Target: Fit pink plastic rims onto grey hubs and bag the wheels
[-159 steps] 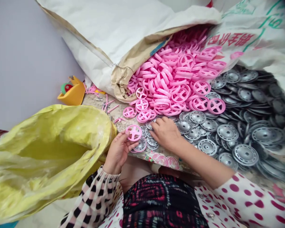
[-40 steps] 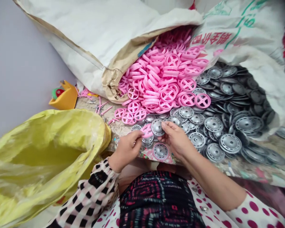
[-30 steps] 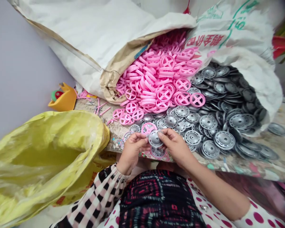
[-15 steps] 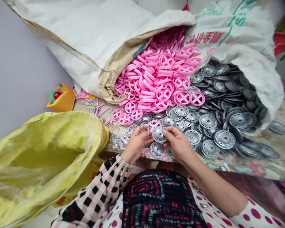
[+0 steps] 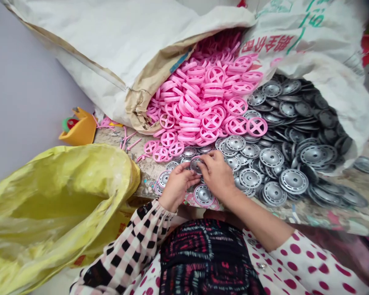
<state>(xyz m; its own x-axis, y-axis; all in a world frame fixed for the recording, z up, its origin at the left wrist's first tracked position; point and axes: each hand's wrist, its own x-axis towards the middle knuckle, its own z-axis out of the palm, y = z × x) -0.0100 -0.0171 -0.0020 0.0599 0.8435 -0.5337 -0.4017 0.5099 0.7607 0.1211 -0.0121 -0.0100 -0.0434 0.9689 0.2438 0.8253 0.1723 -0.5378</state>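
Disc (image 5: 196, 164) held between two hands near the front edge of the table (image 5: 149, 169)

The left hand (image 5: 178, 186) has its thumb and fingers closed on the left side of the grey disc, and a sliver of pink shows along its far rim. The right hand (image 5: 217, 174) comes in from the right, fingertips touching the disc's other side; its thumb is hidden, so I cannot tell whether it pinches. A pink-rimmed disc (image 5: 203, 195) lies nearer the table's front edge, and another pink-edged one (image 5: 164, 179) lies just left of the left hand. Pink rings (image 5: 197, 102) with crossed spokes spill from a white sack (image 5: 117, 49) onto the table's middle. Loose grey discs (image 5: 271, 157) spread to their right, reaching into a printed sack (image 5: 326, 67). A yellow bag (image 5: 123, 164) gapes beside the table's left front corner.
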